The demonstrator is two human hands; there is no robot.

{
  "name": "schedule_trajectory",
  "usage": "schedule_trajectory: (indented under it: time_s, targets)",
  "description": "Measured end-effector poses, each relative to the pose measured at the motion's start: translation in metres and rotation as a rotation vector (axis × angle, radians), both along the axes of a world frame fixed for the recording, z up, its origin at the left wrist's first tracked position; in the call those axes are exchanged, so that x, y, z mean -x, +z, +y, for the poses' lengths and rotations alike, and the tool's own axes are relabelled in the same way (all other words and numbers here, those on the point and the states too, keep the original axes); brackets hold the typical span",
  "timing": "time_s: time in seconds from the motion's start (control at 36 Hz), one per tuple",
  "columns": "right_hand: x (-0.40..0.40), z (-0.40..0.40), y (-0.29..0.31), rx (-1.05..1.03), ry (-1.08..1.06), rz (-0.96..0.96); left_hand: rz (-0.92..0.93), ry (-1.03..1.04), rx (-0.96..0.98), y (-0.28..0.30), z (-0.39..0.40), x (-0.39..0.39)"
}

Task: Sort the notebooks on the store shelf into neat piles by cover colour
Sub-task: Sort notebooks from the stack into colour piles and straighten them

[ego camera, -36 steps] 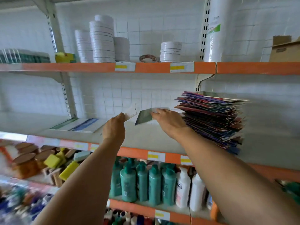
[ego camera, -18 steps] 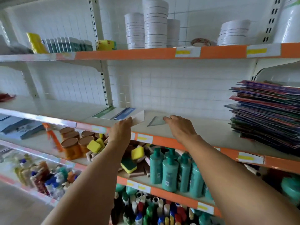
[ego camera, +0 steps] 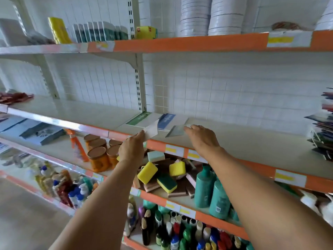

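On the middle shelf [ego camera: 252,141] a green notebook [ego camera: 137,119] and a blue notebook [ego camera: 166,120] lie side by side near the upright. My left hand [ego camera: 132,148] pinches a white-backed notebook [ego camera: 152,129] by its near corner, tilted up over the shelf's front edge. Just right of it, my right hand [ego camera: 201,139] reaches forward, its fingertips holding the right corner of a grey-green notebook [ego camera: 175,131] that lies low on the shelf beside the blue one. A tall mixed-colour pile of notebooks [ego camera: 322,134] stands at the far right, partly cut off.
Orange-edged shelf lip [ego camera: 234,160] runs below my hands. Sponges [ego camera: 162,175], teal bottles [ego camera: 210,192] and brown-lidded jars [ego camera: 98,156] fill the shelf beneath. White stacked plates [ego camera: 207,15] and boxes sit on the shelf above. A shelf upright [ego camera: 139,83] stands behind the green notebook.
The view has swung left, pushing the mixed pile to the right edge. My right hand has carried the grey-green notebook down to the shelf beside the blue one; my left still holds the white one.
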State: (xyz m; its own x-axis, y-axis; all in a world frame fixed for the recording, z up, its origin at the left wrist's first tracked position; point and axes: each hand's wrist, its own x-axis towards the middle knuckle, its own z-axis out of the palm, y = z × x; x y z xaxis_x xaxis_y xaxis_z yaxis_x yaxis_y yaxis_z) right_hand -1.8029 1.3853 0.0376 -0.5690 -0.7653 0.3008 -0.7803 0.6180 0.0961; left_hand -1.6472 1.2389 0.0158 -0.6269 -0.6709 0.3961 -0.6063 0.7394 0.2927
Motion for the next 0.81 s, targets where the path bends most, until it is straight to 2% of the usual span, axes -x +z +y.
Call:
schedule_trajectory:
  time_s: [0.28,0.47,0.67,0.81]
  targets:
    - [0.034,-0.089,0.003,0.043,-0.006,0.038,0.034,0.001,0.010,0.008,-0.090,0.026]
    - [0.067,-0.122,0.001,0.034,-0.055,0.006,0.020,-0.013,0.018,0.011,-0.136,0.055]
    - [0.093,-0.129,-0.008,0.034,-0.161,-0.004,-0.078,-0.140,0.049,0.003,-0.160,0.099]
    - [0.104,-0.129,-0.004,0.064,-0.258,-0.006,-0.051,-0.252,0.070,0.004,-0.175,0.137]
